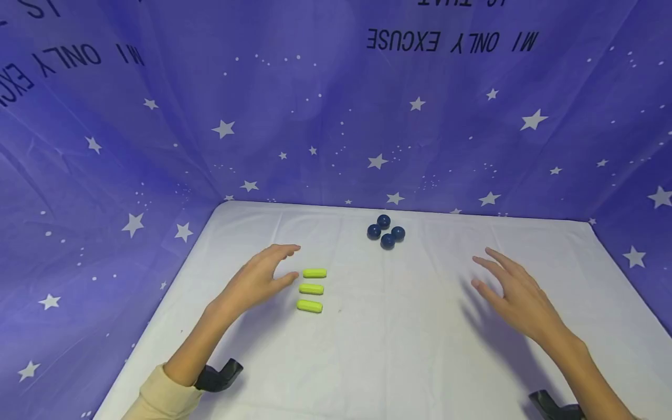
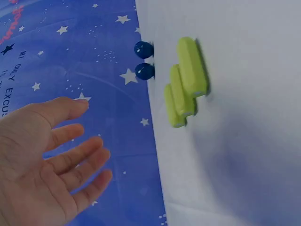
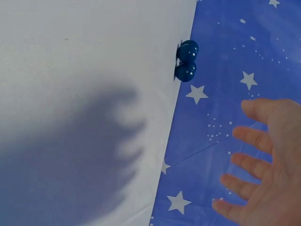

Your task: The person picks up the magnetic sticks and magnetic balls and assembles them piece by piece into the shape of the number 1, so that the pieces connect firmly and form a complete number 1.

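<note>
Several dark blue balls (image 1: 387, 241) sit in a close cluster toward the back of the white table. Left of them and nearer the front, three yellow-green sticks (image 1: 311, 289) with faceted sides lie in a column, one behind another. My left hand (image 1: 258, 275) hovers just left of the sticks, thumb and fingers spread apart and holding nothing. Over the right part of the table hangs my right hand (image 1: 517, 294), its fingers loosely extended and nothing in them. In the left wrist view the sticks (image 2: 192, 68) lie beyond the fingers; the right wrist view shows the balls (image 3: 186, 71) past the thumb.
A white cloth (image 1: 388, 350) covers the table. Purple-blue curtains (image 1: 325, 116) with white stars and printed lettering stand behind it and at both sides. A black strap mount (image 1: 219, 376) is worn on the left wrist, another (image 1: 553, 405) on the right.
</note>
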{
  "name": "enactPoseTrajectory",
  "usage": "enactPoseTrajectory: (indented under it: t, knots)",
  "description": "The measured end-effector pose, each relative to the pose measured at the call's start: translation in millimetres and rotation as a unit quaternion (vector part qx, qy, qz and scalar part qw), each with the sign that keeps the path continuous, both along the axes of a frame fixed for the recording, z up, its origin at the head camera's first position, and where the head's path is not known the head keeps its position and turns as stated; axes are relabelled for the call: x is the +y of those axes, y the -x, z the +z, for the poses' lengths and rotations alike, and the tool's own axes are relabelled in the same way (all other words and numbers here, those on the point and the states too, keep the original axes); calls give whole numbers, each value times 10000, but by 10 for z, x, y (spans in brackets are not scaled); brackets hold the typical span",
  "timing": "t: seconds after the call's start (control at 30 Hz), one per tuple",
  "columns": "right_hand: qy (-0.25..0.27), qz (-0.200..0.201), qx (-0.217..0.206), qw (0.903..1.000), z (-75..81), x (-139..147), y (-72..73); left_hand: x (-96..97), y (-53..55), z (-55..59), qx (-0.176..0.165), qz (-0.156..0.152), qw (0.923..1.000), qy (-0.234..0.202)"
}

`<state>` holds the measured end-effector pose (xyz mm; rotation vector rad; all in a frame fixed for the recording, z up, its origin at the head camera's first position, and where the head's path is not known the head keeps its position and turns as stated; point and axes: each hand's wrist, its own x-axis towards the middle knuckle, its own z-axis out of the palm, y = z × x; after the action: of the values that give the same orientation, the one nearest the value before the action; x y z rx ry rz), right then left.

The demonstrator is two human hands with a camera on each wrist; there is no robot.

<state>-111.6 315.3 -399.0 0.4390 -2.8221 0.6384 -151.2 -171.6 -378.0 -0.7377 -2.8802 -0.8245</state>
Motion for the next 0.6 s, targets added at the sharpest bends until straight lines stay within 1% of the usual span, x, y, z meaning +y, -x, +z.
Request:
enactPoseTrajectory:
  t: [0.1, 0.17, 0.27, 0.43, 0.6]
  knots:
    - [173, 142, -64, 9997, -40, -3, 27, 20, -5, -63, -222, -183, 9994, -168]
    - [270, 233, -23, 9994, -65, -14, 51, 33, -13, -113, -390, -273, 9985, -281]
    - [413, 316, 86, 9986, -96, -32, 88, 48, -30, -208, -526, -426, 9970, -376]
    - [638, 373, 163, 9971, -141, -73, 149, 61, -77, -367, -563, -684, 9954, -376]
    - [722, 403, 200, 9964, -189, -114, 211, 80, -121, -480, -618, -732, 9947, -384]
